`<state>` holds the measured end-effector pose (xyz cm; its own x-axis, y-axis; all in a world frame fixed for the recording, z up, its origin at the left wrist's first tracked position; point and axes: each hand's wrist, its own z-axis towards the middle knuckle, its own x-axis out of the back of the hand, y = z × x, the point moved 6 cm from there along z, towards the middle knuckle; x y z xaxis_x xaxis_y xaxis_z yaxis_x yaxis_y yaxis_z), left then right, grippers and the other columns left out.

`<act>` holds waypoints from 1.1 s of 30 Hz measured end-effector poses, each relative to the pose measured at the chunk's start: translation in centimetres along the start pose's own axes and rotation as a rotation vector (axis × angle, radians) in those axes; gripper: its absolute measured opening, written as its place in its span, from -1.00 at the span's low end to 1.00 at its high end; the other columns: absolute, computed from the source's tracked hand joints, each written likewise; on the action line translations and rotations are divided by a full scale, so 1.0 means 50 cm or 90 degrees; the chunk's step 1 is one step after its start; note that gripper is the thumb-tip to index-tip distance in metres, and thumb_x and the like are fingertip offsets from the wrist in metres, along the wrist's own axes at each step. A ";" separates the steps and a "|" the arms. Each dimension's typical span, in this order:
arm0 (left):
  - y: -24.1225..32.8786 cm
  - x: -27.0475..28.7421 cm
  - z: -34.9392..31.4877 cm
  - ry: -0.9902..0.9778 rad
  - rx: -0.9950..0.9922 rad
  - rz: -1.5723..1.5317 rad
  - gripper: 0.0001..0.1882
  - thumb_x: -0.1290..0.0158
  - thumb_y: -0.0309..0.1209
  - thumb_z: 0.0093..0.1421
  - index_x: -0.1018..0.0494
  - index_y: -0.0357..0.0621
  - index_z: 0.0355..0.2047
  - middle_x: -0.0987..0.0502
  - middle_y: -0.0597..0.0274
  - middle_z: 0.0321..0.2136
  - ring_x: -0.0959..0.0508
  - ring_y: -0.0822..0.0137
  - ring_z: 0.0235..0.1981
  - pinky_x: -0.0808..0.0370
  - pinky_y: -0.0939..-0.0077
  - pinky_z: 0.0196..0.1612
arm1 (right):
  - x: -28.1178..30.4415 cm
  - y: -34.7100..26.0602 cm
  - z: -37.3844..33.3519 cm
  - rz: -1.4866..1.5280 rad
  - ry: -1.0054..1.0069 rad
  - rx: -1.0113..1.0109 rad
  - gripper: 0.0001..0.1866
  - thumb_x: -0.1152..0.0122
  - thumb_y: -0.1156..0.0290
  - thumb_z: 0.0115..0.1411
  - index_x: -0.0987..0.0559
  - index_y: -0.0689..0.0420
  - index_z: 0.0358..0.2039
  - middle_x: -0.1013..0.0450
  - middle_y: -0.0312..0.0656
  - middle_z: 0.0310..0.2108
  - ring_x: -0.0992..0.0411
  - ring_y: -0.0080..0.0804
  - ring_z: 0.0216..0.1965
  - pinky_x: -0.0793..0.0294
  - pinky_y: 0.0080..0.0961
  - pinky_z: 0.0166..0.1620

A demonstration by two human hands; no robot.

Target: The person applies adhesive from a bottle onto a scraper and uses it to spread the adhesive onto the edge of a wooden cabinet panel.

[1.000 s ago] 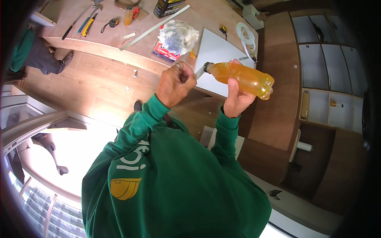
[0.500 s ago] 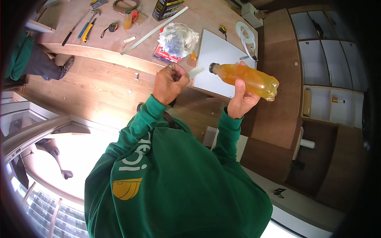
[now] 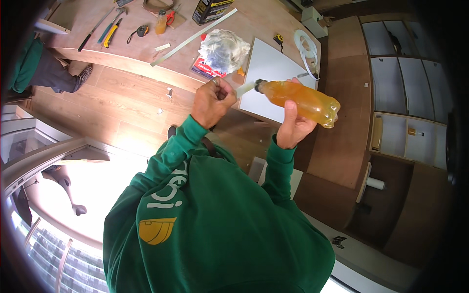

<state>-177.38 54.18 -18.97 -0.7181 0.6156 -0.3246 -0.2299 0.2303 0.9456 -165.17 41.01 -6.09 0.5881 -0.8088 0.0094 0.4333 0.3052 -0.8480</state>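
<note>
My right hand [image 3: 294, 128] is wrapped round a clear plastic bottle [image 3: 305, 101] of amber liquid, tilted nearly on its side. Its dark cap end points left and lies at the end of a short pale strip [image 3: 245, 88]; I cannot tell whether the two touch. Between the thumb and fingers of my left hand [image 3: 211, 103] the other end of that strip is pinched. Both hands are in the air near the table's front edge. Beyond the bottle a white panel [image 3: 271, 61] lies on the wooden table [image 3: 161, 53].
Crumpled plastic [image 3: 223, 50] sits on a red-and-blue can [image 3: 207, 68] beside a long pale strip [image 3: 195, 36]. A dark can [image 3: 207, 10], tape measures, pliers [image 3: 111, 35] and a white coil [image 3: 304, 46] are on the table. Another person's leg [image 3: 56, 73] is at left; cabinets [image 3: 388, 83] stand right.
The bottle's cap end has come slightly down and closer to the strip. My left hand has shifted a little to the right. The whole view has also moved slightly.
</note>
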 end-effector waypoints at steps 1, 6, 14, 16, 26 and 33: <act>0.000 -0.002 0.003 -0.001 0.010 -0.010 -0.89 -0.15 -0.52 0.17 -0.43 -0.25 -0.40 -0.48 0.36 -0.56 -0.43 0.61 -0.54 -0.39 0.69 -0.45 | -0.014 0.001 -0.005 -0.026 -0.032 0.014 -0.65 -0.24 0.62 0.16 -0.50 0.36 -0.02 -0.46 0.11 0.05 -0.44 -0.18 0.09 -0.37 -0.25 0.19; 0.018 -0.015 0.007 -0.014 -0.014 -0.021 -0.91 -0.15 -0.54 0.13 -0.44 -0.25 -0.42 -0.48 0.37 -0.55 -0.42 0.61 -0.53 -0.42 0.67 -0.42 | -0.020 0.035 0.011 -0.147 -0.067 0.062 -0.63 -0.27 0.61 0.15 -0.50 0.38 -0.01 -0.47 0.11 0.04 -0.44 -0.16 0.09 -0.37 -0.25 0.19; -0.018 -0.013 0.036 -0.017 0.013 0.005 -0.91 -0.13 -0.53 0.22 -0.44 -0.28 -0.36 -0.50 0.34 -0.52 -0.48 0.58 -0.49 -0.44 0.70 -0.39 | -0.017 0.005 0.018 -0.059 -0.072 0.046 -0.61 -0.22 0.63 0.16 -0.45 0.38 0.03 -0.47 0.15 0.03 -0.43 -0.14 0.11 -0.37 -0.23 0.19; -0.016 -0.019 0.036 -0.023 0.023 -0.015 -0.90 -0.13 -0.52 0.24 -0.44 -0.29 -0.33 -0.51 0.32 -0.50 -0.50 0.56 -0.47 -0.48 0.68 -0.36 | -0.037 0.013 0.001 -0.047 -0.075 0.029 -0.63 -0.29 0.60 0.13 -0.52 0.38 -0.03 -0.48 0.13 0.01 -0.44 -0.15 0.10 -0.38 -0.24 0.17; -0.026 -0.040 0.037 -0.059 0.056 -0.118 -0.85 -0.10 -0.46 0.31 -0.44 -0.31 -0.22 -0.56 0.25 -0.40 -0.57 0.45 -0.35 -0.55 0.56 -0.20 | -0.036 0.022 0.002 -0.130 -0.102 0.024 -0.61 -0.20 0.66 0.16 -0.45 0.40 0.03 -0.46 0.15 0.05 -0.43 -0.13 0.11 -0.36 -0.22 0.20; -0.022 -0.029 0.042 -0.057 0.056 -0.091 -0.87 -0.11 -0.52 0.29 -0.44 -0.36 -0.25 -0.57 0.22 -0.40 -0.58 0.48 -0.35 -0.58 0.56 -0.22 | -0.034 0.034 0.019 -0.163 -0.093 0.023 -0.57 -0.30 0.64 0.09 -0.47 0.38 0.00 -0.47 0.14 0.03 -0.45 -0.15 0.10 -0.40 -0.25 0.16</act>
<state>-174.69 54.61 -19.59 -0.6203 0.6350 -0.4604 -0.2645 0.3832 0.8850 -164.76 43.38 -7.04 0.5470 -0.7818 0.2993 0.6031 0.1200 -0.7886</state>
